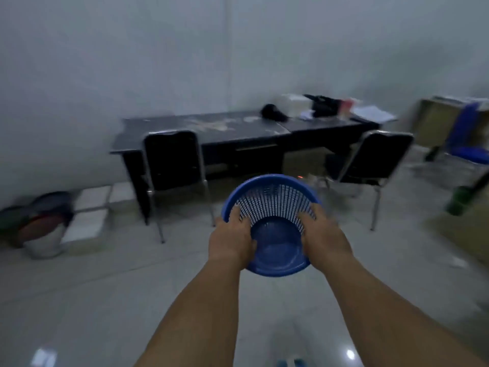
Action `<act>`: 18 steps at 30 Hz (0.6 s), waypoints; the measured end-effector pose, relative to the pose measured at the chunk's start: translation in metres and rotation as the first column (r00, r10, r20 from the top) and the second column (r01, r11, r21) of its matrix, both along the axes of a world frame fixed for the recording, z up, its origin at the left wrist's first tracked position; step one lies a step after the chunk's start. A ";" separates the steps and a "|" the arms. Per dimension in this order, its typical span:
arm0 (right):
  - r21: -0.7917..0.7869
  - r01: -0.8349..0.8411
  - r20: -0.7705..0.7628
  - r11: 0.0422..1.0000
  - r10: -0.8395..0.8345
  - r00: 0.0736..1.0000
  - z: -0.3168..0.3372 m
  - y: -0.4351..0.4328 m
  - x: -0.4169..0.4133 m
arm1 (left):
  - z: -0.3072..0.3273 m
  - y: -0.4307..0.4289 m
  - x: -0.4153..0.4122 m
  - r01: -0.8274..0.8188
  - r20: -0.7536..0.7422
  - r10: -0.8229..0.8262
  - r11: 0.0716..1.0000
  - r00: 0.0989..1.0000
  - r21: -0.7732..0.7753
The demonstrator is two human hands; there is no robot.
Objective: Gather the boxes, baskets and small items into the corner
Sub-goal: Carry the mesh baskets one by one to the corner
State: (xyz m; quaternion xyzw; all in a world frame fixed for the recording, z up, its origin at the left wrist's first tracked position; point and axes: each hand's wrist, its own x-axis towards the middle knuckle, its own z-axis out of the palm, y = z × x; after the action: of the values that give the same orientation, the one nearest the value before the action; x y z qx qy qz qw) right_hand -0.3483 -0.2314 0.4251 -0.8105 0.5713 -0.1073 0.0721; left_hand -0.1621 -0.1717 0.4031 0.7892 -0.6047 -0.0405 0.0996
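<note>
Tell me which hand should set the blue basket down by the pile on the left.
Left, probably. The left hand and right hand both grip the blue basket, but the left is on the side nearer the stacked baskets and white boxes by the wall.

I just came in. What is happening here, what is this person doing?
A person holds a blue basket in both hands, the left hand on its left side and the right hand on its right, above the floor. It is tipped, bottom toward the camera. Ahead stands a dark desk; by the wall at the left lie other baskets beside white boxes.
</note>
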 end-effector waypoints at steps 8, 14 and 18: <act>0.008 -0.384 0.153 0.923 0.378 0.913 0.018 0.105 0.301 | 0.034 0.167 0.261 -0.425 0.083 0.425 0.905 0.901 -0.015; 0.046 -0.616 0.046 0.786 0.615 0.787 0.012 0.188 0.464 | 0.038 0.287 0.385 -0.639 0.103 0.634 0.769 0.767 0.022; 0.071 -0.702 0.016 0.709 0.703 0.711 0.000 0.221 0.537 | 0.029 0.335 0.434 -0.725 0.080 0.721 0.688 0.688 0.034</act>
State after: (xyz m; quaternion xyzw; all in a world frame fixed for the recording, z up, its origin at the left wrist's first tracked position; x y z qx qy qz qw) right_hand 0.1883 -0.0099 0.4254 -0.9642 0.2245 -0.0464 0.1332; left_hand 0.2721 0.1632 0.4316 0.9671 -0.2461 0.0068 0.0644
